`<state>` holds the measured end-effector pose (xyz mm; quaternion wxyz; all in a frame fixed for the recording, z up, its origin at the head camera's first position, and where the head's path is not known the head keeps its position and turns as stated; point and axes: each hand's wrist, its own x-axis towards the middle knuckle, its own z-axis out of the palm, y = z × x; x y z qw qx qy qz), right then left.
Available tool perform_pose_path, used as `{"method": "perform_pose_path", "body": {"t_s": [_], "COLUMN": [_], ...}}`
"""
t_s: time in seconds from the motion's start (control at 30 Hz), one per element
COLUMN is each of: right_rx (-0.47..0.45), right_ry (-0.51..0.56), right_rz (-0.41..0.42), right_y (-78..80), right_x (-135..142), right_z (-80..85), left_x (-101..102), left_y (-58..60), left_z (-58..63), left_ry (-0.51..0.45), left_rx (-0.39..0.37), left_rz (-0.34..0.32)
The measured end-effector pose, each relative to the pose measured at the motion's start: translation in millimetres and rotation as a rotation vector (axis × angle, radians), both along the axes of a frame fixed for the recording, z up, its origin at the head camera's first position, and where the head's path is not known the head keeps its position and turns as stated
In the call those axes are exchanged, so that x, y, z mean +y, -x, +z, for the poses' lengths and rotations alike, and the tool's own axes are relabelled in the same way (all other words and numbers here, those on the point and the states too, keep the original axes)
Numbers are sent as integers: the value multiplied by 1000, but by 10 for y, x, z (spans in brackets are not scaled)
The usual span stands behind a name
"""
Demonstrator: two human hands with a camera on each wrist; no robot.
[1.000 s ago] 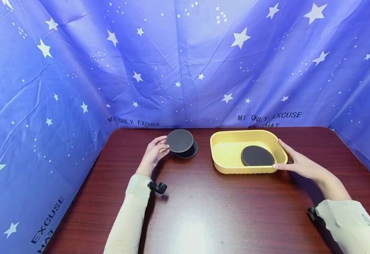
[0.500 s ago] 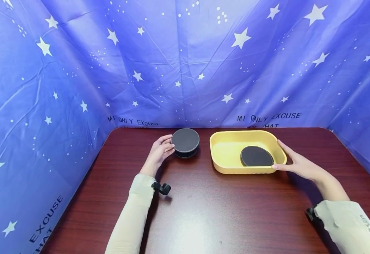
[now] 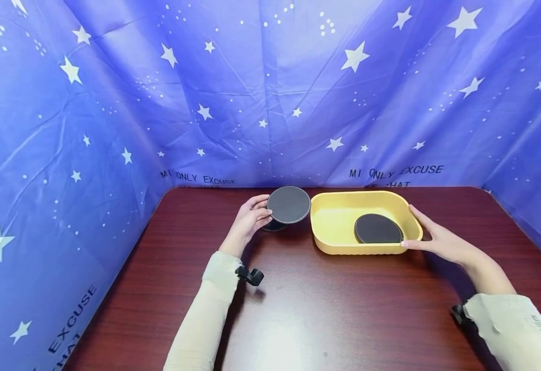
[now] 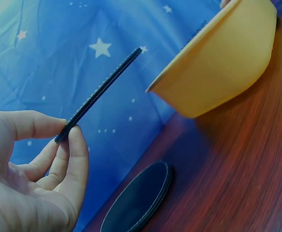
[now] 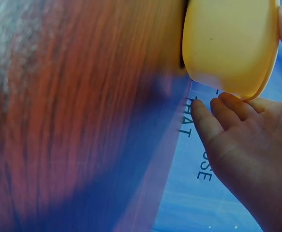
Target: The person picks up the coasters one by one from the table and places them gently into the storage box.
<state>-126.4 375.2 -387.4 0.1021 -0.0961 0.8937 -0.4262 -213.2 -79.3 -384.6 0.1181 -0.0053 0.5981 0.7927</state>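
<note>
Between thumb and fingertips my left hand (image 3: 246, 225) pinches a round black coaster (image 3: 289, 204) with a stitched edge, held above the table by its left side. Under it lies another black coaster (image 4: 138, 199) on the wood, mostly covered in the head view. The held coaster's right edge overlaps the left rim of a yellow plastic bin (image 3: 332, 215) in the head view; the left wrist view shows a gap between them. One black coaster (image 3: 378, 228) lies inside the bin, toward its right. My right hand (image 3: 449, 245) grips the bin's right end, thumb at the near rim.
The dark red wooden table (image 3: 326, 309) ends just behind the bin. A blue curtain (image 3: 270, 93) with white stars hangs around the back and sides. Each sleeve has a black wrist mount (image 3: 250, 276).
My left hand has carried its coaster rightward, from left of the coaster on the table, across it, to the bin's left rim. The right hand and the bin stay in place.
</note>
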Motion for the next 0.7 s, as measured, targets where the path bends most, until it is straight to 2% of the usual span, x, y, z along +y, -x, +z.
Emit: {"method": "perform_pose_path", "body": {"t_s": [0.27,0.7], "right_rx": [21,28], "right_ry": [-32,-37], "right_rz": [18,17], "right_y": [-29,-5], "right_x": [8,19], "right_z": [8,-9], "left_x": [188,471], "left_y": [-38,-57], "left_z": [45,49], "left_ry": [3,12], "left_rx": [6,30], "left_rz": [-38,-101]}}
